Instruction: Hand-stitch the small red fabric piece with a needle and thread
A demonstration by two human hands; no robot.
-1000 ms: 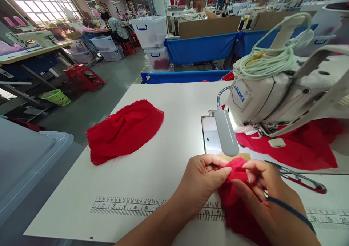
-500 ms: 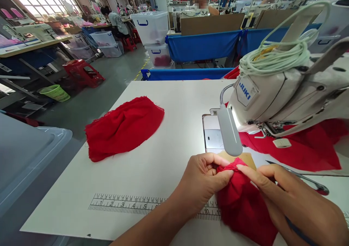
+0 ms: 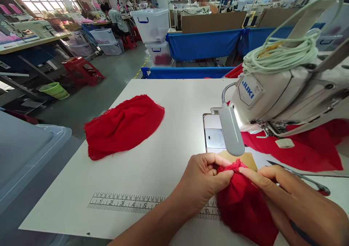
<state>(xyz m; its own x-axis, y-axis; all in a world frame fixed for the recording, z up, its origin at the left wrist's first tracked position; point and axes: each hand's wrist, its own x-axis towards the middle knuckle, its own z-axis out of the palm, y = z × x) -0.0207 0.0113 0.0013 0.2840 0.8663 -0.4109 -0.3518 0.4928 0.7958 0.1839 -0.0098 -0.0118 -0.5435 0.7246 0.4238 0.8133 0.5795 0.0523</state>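
Observation:
A piece of red fabric [image 3: 245,206] hangs down from both my hands over the front of the white table. My left hand [image 3: 203,182] is closed, pinching the fabric's gathered upper edge between thumb and fingers. From the other side, my right hand [image 3: 294,198] is closed on the same edge, its fingertips close to my left thumb; its thumb is hidden. Just behind the fingers lies a tan patch [image 3: 249,160]. Dark-tipped thread snips [image 3: 305,178] rest beside my right hand. The sewing machine [image 3: 278,96] stands behind, with a grey lamp [image 3: 231,131] above the fabric.
Another red fabric piece [image 3: 124,127] lies on the table's left part. More red fabric [image 3: 300,149] sits under the machine head. A ruler scale [image 3: 122,202] is printed along the front of the table [image 3: 180,104]. At the left edge stands a translucent bin [image 3: 32,151].
The view has shifted slightly. Both hands keep their hold on the red fabric, with hardly any movement at the pinched edge.

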